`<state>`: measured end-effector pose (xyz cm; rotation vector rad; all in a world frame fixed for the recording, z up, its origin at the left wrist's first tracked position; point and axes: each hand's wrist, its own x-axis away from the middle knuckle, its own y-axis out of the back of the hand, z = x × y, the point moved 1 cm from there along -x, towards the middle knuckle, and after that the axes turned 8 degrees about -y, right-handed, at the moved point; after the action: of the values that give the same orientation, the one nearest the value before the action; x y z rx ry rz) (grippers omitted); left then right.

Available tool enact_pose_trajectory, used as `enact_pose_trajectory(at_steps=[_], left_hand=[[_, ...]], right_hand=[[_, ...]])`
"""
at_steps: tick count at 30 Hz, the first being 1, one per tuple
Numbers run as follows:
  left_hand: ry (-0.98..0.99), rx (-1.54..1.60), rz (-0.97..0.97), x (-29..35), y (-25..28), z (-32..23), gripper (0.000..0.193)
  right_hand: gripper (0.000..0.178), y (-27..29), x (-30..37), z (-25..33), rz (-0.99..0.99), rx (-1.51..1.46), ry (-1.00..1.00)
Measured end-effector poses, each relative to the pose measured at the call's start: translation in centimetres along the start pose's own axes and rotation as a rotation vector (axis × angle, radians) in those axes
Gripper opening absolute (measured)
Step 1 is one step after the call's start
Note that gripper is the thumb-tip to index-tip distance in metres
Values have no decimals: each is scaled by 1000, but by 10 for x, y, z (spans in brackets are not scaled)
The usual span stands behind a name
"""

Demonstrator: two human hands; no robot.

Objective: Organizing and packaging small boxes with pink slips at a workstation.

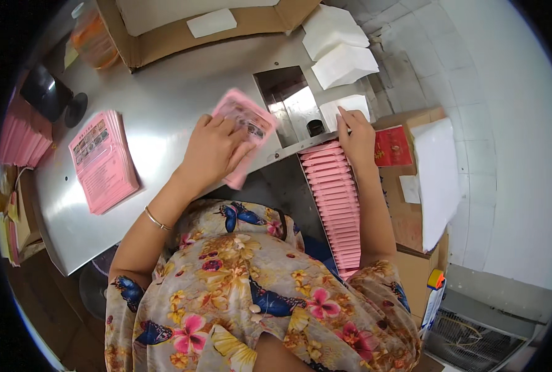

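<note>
My left hand is closed on a pink printed paper packet, which is blurred by motion and held above the metal table. My right hand reaches to a small stack of white paper sheets, its fingers apart and a fingertip at the sheets. Under my right forearm, a long row of pink packets stands packed on edge in a narrow box. Farther left on the table lies a neat stack of pink printed packets.
Beside the white sheets, the table has a rectangular opening with a small black cap. More white paper stacks lie behind. A cardboard tray and an orange-filled jar stand at the back. A red card rests on cardboard at right.
</note>
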<state>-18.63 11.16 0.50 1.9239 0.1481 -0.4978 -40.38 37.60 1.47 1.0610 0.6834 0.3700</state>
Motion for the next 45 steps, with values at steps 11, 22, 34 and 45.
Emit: enact_pose_trajectory(at_steps=[11, 22, 34, 45], left_hand=[[12, 40, 57, 48, 10, -10, 45], [81, 26, -21, 6, -23, -11, 72], [166, -34, -284, 43, 36, -10, 64], [509, -403, -83, 170, 106, 87, 17]], right_hand=[[42, -10, -20, -38, -110, 92, 132], [38, -61, 21, 103, 102, -37, 518], [24, -90, -48, 77, 310, 201, 333], [29, 1, -2, 43, -24, -72, 93]])
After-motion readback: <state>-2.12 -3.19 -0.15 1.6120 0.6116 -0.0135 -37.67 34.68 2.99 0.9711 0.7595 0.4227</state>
